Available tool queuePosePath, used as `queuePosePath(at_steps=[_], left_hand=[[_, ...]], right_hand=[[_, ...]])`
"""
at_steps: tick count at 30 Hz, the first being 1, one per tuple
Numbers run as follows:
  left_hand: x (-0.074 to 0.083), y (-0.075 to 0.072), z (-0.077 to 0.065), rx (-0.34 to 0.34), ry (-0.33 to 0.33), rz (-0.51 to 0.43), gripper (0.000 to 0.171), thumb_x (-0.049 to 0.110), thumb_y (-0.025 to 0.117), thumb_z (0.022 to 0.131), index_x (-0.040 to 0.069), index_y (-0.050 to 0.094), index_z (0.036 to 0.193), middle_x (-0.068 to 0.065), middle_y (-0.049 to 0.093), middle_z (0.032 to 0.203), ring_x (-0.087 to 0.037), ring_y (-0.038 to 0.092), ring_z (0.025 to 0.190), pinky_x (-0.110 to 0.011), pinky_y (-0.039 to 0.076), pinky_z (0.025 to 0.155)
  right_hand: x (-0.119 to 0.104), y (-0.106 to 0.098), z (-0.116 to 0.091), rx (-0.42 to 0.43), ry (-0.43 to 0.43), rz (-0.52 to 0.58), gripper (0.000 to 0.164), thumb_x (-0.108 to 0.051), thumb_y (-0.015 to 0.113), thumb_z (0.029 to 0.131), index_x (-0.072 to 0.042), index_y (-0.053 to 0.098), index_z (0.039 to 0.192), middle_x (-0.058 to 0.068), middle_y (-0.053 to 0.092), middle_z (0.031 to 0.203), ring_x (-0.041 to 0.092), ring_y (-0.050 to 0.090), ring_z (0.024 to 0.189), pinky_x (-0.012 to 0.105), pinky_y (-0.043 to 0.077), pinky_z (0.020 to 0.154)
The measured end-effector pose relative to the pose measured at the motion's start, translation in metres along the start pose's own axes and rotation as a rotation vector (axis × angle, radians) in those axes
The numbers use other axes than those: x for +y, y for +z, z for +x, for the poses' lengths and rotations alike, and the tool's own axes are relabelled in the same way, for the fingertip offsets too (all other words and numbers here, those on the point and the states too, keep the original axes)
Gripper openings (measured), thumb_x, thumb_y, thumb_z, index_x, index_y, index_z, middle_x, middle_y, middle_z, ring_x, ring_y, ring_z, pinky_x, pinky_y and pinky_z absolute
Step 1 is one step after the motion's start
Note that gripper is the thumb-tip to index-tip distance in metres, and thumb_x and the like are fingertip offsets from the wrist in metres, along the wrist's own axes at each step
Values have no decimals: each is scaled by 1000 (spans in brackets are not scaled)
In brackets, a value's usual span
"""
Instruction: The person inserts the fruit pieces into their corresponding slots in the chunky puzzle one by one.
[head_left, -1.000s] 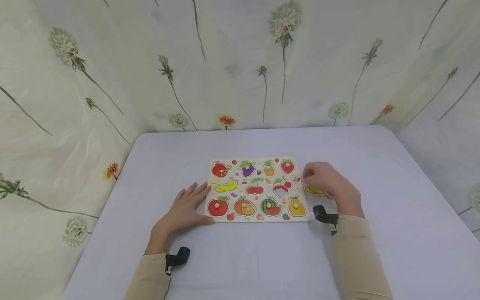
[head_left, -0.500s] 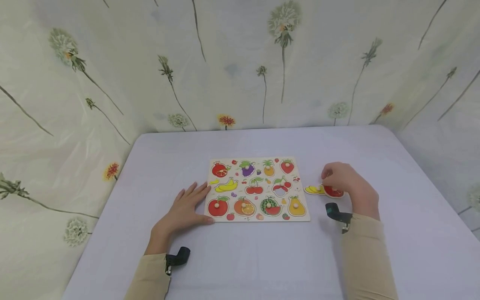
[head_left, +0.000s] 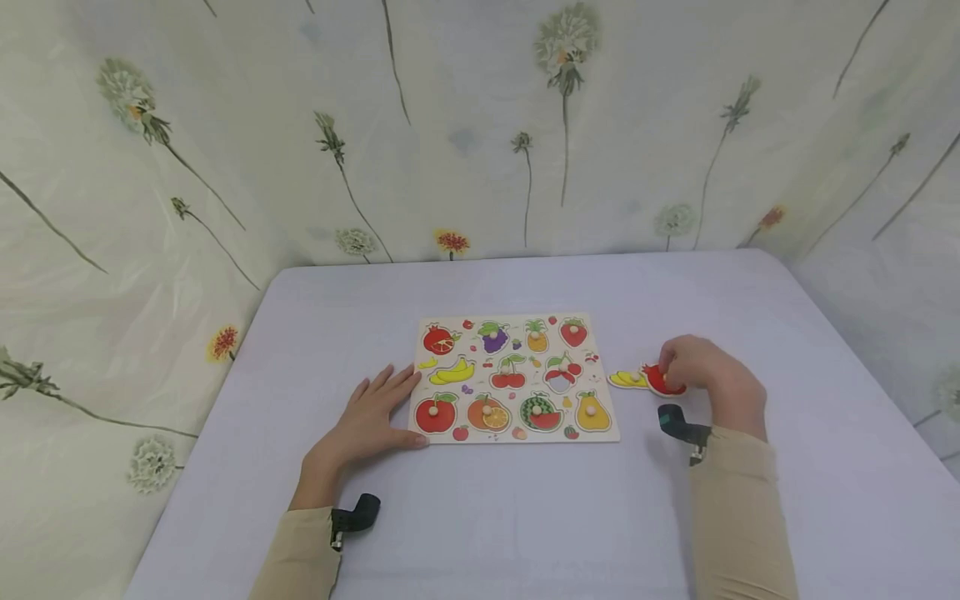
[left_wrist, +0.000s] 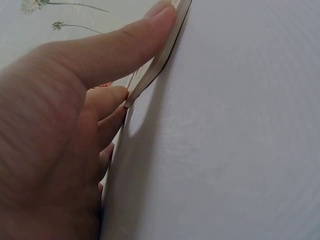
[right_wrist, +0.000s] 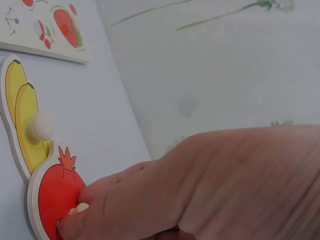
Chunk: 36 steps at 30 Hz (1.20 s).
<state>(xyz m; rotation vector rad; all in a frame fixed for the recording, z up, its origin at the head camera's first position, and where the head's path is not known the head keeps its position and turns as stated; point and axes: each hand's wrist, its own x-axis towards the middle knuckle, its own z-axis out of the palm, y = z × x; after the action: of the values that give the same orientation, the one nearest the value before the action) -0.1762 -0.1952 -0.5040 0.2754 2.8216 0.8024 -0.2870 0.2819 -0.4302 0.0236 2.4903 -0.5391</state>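
My right hand (head_left: 701, 371) pinches the small knob of a red pomegranate puzzle piece (head_left: 657, 383), right of the puzzle board. In the right wrist view, thumb and finger close round the pale knob on the pomegranate piece (right_wrist: 56, 192). Beside it lies a yellow banana puzzle piece (head_left: 624, 380), its end meeting the pomegranate's rim; its round knob (right_wrist: 42, 126) stands free. The wooden fruit board (head_left: 555, 340) lies flat. My left hand (head_left: 371, 421) rests against its left edge with fingers spread, the thumb on the near corner.
Knobbed pieces such as an apple (head_left: 433, 412), grapes (head_left: 495, 337) and a pear (head_left: 592, 414) sit in the board. The pomegranate and banana pictures on its left show no knobs. A white cloth (head_left: 480, 517) covers the table, with a floral curtain (head_left: 465, 167) behind.
My right hand has moved right from the board's edge, uncovering the banana piece, then lowered onto the pomegranate piece and taken its knob. The left hand and board have stayed put.
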Motion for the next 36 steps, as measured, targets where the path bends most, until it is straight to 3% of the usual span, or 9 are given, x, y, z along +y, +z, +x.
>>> queuePosePath(at_steps=[15,22,29,36], left_hand=[[-2,2,-2,1,-8,3,103,59,78,72,28,29,157,8,24,166,-25,7,157,-58,3,126],[-3,3,-1,18,-11,13,103,59,78,72,29,29,157,8,24,166,-25,7,157,-58,4,125],[-2,4,0,8,-13,6,103,58,78,72,29,29,157,8,24,166,-25,6,157,-59,4,126],[-3,3,2,11,-11,17,103,58,79,71,30,29,157,9,24,166,-23,7,157,-57,3,126]], right_hand=[[-2,2,10,25,-61,-65,12,-6,54,82,-8,63,90,9,57,84,26,50,85,32,41,65],[-10,0,12,79,-82,-69,9,-12,61,87,-7,62,95,12,59,90,28,52,89,32,45,68],[-19,6,13,136,-158,-51,5,-13,59,88,-9,60,86,8,59,84,27,51,86,31,43,65],[-36,13,15,168,-161,-10,12,-18,65,90,-9,60,96,13,61,98,30,53,95,33,49,71]])
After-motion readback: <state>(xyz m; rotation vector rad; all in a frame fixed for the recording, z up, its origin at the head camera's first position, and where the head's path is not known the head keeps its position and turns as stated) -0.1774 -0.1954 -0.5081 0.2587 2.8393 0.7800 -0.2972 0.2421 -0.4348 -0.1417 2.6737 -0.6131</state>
